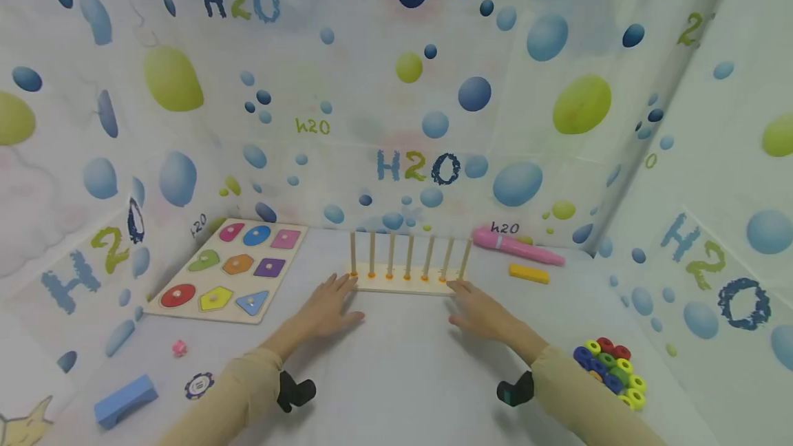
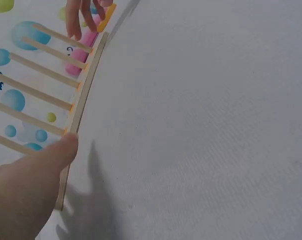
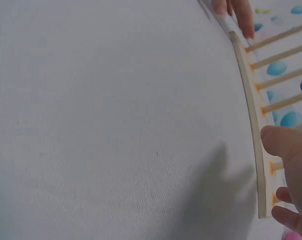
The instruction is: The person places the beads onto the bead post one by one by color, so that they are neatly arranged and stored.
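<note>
A pale wooden peg board [image 1: 403,285] with several thin upright pegs stands near the back wall in the head view. At its left end, my left hand [image 1: 331,308] lies palm down with fingers extended, fingertips right at the base's corner. Opposite it, my right hand [image 1: 480,312] has its fingertips at the right end, fingers loosely straight. The left thumb overlaps the front edge of the base in the left wrist view. From the right wrist, the right thumb [image 3: 275,140] appears over the base beside the pegs. No rings sit on the pegs.
Left of the board lies a shape puzzle [image 1: 232,281] with knobbed pieces. Nearer are a pink star-like piece [image 1: 179,347], a poker chip [image 1: 199,385] and a blue arched block [image 1: 127,401]. Rightward lie a pink hammer-like toy [image 1: 526,248], a yellow block [image 1: 529,274] and coloured rings [image 1: 613,383].
</note>
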Motion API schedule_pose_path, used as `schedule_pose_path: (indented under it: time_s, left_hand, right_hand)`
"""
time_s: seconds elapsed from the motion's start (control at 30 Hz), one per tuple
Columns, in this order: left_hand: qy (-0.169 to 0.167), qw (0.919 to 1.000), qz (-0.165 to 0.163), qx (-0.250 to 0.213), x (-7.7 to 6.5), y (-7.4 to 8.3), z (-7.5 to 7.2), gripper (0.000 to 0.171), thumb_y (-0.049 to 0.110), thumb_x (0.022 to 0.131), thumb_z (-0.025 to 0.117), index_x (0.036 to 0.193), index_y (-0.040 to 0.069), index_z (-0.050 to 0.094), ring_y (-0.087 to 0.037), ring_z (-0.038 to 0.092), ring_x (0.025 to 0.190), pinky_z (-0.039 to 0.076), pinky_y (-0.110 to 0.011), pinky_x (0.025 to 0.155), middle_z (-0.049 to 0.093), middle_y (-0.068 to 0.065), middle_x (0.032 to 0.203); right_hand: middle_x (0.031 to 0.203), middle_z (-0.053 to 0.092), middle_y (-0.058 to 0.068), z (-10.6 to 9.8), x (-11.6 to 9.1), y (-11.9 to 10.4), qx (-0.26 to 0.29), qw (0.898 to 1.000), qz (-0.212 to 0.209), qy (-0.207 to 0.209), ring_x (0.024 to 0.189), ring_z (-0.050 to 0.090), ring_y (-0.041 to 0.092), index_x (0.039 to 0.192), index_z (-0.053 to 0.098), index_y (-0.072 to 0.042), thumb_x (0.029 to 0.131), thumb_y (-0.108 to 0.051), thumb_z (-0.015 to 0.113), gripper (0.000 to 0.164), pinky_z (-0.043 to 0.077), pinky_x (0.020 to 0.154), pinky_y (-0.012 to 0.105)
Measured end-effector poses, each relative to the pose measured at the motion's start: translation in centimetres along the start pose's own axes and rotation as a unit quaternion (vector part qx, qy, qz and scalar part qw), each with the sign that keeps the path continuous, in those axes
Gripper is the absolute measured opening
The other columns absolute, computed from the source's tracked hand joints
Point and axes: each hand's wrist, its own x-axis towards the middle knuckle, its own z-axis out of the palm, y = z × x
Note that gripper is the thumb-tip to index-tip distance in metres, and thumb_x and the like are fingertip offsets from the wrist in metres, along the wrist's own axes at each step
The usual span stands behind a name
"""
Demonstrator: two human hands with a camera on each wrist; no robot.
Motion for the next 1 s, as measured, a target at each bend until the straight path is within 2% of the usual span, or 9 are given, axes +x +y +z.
schedule_pose_path:
  time_s: [0.2, 0.3, 0.4, 0.53, 0.6, 0.77, 1.0]
  left_hand:
    - [0.06, 0.9955, -0.073, -0.009, 1.3, -1.6, 0.4, 0.065, 0.031, 0.088, 0.066, 0.133, -0.009, 0.042, -0.046, 0.038, 0.126, 0.028, -0.058, 0.106, 0.047, -0.028, 0.132]
    - [0.068, 0.9921, -0.099, -0.036, 2.1, -2.2, 0.5, 0.064, 0.029, 0.088, 0.066, 0.13, -0.014, 0.042, -0.045, 0.043, 0.121, 0.028, -0.057, 0.106, 0.048, -0.03, 0.125]
    - [0.049, 0.9907, -0.113, -0.058, 2.7, -2.4, 0.6, 0.068, 0.03, 0.09, 0.065, 0.132, -0.016, 0.038, -0.046, 0.038, 0.125, 0.023, -0.056, 0.109, 0.044, -0.033, 0.13]
    - [0.012, 0.9907, -0.124, -0.056, 3.2, -2.5, 0.9, 0.074, 0.034, 0.091, 0.062, 0.137, -0.017, 0.032, -0.046, 0.023, 0.135, 0.014, -0.055, 0.112, 0.031, -0.035, 0.142]
    - [0.007, 0.9908, -0.123, -0.057, 3.3, -2.6, 1.0, 0.074, 0.034, 0.091, 0.061, 0.137, -0.016, 0.032, -0.046, 0.019, 0.136, 0.012, -0.055, 0.112, 0.028, -0.034, 0.144]
    - [0.016, 0.9909, -0.115, -0.069, 3.5, -2.8, 1.2, 0.068, 0.032, 0.092, 0.061, 0.137, -0.013, 0.036, -0.047, 0.019, 0.136, 0.011, -0.058, 0.111, 0.031, -0.032, 0.144]
    - [0.004, 0.9882, -0.13, -0.081, 3.5, -2.5, 0.6, 0.065, 0.03, 0.093, 0.061, 0.137, -0.012, 0.037, -0.045, 0.018, 0.137, 0.009, -0.056, 0.112, 0.031, -0.03, 0.145]
  right_hand:
    - [0.127, 0.054, 0.017, -0.9, -0.5, 2.5, 0.03, 0.997, 0.04, 0.052, 0.116, 0.053, 0.033, 0.129, 0.053, 0.0, 0.089, -0.02, 0.066, 0.046, 0.043, 0.098, 0.049]
    - [0.121, 0.059, 0.017, -1.7, -0.9, 4.2, 0.057, 0.994, 0.067, 0.06, 0.111, 0.055, 0.032, 0.124, 0.057, 0.002, 0.09, -0.017, 0.064, 0.04, 0.045, 0.095, 0.049]
    - [0.115, 0.063, 0.017, -2.1, -2.0, 5.9, 0.094, 0.989, 0.1, 0.053, 0.106, 0.058, 0.032, 0.121, 0.058, 0.004, 0.091, -0.016, 0.062, 0.036, 0.048, 0.091, 0.048]
    - [0.11, 0.065, 0.016, -2.4, -4.0, 8.4, 0.128, 0.981, 0.138, 0.052, 0.1, 0.061, 0.031, 0.12, 0.057, 0.004, 0.092, -0.015, 0.061, 0.035, 0.051, 0.087, 0.046]
    - [0.108, 0.065, 0.017, -2.7, -5.0, 9.6, 0.128, 0.979, 0.145, 0.059, 0.098, 0.061, 0.031, 0.12, 0.057, 0.005, 0.092, -0.015, 0.061, 0.035, 0.052, 0.085, 0.046]
    - [0.105, 0.066, 0.019, -3.6, -7.5, 12.8, 0.104, 0.979, 0.157, 0.08, 0.096, 0.062, 0.035, 0.117, 0.057, 0.007, 0.092, -0.014, 0.06, 0.033, 0.052, 0.083, 0.049]
    - [0.109, 0.062, 0.024, -4.8, -11.4, 15.9, 0.082, 0.967, 0.235, 0.057, 0.101, 0.057, 0.041, 0.12, 0.054, 0.007, 0.094, -0.019, 0.058, 0.038, 0.051, 0.081, 0.052]
